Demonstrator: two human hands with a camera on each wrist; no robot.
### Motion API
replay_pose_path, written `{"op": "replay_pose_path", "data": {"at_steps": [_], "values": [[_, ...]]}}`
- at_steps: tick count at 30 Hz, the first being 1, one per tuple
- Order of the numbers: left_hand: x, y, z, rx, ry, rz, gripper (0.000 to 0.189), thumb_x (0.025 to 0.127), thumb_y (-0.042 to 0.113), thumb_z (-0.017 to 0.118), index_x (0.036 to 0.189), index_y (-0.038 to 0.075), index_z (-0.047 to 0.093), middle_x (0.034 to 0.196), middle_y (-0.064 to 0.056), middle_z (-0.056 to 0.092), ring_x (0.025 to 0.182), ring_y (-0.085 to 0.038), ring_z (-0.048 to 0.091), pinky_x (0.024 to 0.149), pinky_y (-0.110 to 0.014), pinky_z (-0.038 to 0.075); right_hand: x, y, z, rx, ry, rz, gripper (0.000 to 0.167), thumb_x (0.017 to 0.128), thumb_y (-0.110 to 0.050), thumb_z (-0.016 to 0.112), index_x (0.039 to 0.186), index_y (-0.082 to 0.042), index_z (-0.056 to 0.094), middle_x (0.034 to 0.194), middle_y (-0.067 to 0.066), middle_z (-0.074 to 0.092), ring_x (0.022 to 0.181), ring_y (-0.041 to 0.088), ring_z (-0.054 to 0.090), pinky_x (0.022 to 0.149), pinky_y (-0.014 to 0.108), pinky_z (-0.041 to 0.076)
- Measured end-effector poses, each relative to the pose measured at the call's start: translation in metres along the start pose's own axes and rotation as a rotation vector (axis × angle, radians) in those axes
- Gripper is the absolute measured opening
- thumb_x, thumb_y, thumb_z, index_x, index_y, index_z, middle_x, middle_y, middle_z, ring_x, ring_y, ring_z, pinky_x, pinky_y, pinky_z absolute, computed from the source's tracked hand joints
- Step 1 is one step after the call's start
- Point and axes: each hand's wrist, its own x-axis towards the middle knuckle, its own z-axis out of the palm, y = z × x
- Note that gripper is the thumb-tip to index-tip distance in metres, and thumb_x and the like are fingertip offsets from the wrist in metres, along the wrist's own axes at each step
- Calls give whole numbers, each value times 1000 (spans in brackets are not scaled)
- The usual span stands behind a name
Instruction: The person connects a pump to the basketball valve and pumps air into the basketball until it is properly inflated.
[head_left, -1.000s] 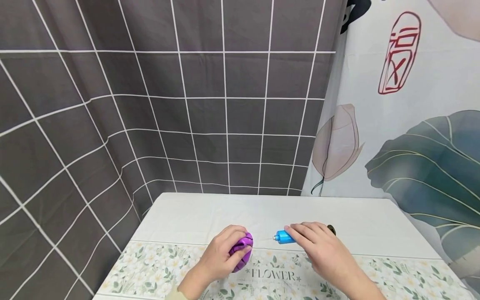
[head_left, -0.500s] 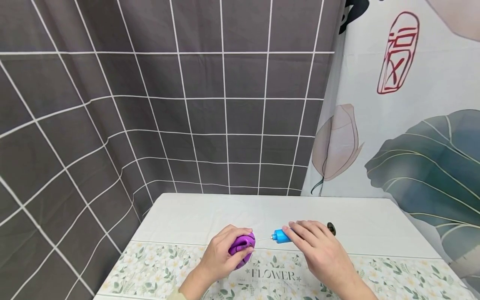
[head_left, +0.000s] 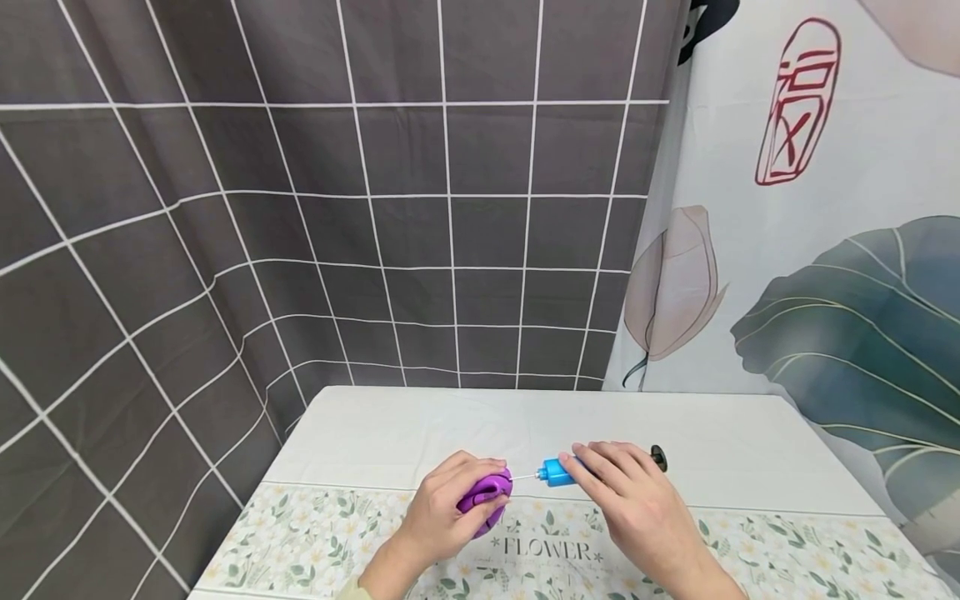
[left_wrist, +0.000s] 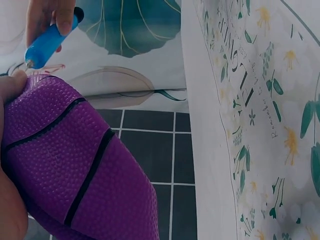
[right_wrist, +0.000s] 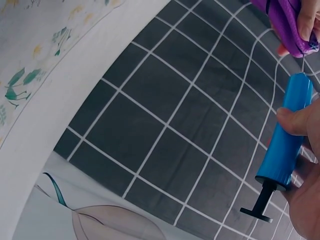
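1. Key thing here, imo: the thin needle (head_left: pixel 526 477) on the blue pump (head_left: pixel 555 472) vs. the purple ball (head_left: pixel 487 493). The needle points left and its tip meets the ball's right edge. Can't tell if it's actually in or just touching; the right wrist view shows it reaching a darker patch there, but it's too small to read.

2. Pump's long axis runs roughly side to side, handle end a touch higher in the head view. Ball is caved in and folded, sitting straight off the pump's needle end, and both look held up over the worktop (head_left: pixel 375 433).

3. Left hand (head_left: pixel 438 512) is clamped on the ball, fingers over the far side, thumb on the near side. Its fingertips are the closest to the contact spot, so I'd call it the nearer hand.

4. Right hand (head_left: pixel 641 504) is wrapped on the pump's barrel, thumb along it in the right wrist view. Nobody's holding the black handle (head_left: pixel 659 457); a bit of shaft shows behind the barrel, so it's partly drawn out.
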Motion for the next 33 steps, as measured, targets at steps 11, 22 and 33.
{"op": "replay_pose_path", "data": {"at_steps": [11, 22, 33], "values": [[2, 0, -2, 11, -12, 15, 32, 83, 6, 80, 113, 5, 70, 109, -10, 75, 90, -16, 69, 85, -23, 57, 6, -2, -2, -1, 1, -27, 48, 104, 2, 30, 124, -7, 72, 112, 9, 74, 95, 30, 67, 89, 44, 49], [3, 1, -8, 142, -92, 33, 35, 75, 5, 80, 110, 5, 72, 105, -6, 77, 83, -12, 69, 83, -19, 55, 13, -5, -2, -70, -30, -92, 49, 99, 7, 31, 120, -6, 73, 108, 7, 73, 91, 30, 64, 84, 45, 48], [7, 2, -12, 283, -147, 85, 32, 78, 14, 80, 108, 6, 72, 95, 1, 76, 74, -8, 61, 75, -16, 53, 9, -9, 1, -117, -126, -100, 51, 99, 7, 27, 124, -7, 70, 111, 7, 69, 93, 29, 59, 84, 43, 48]]}}
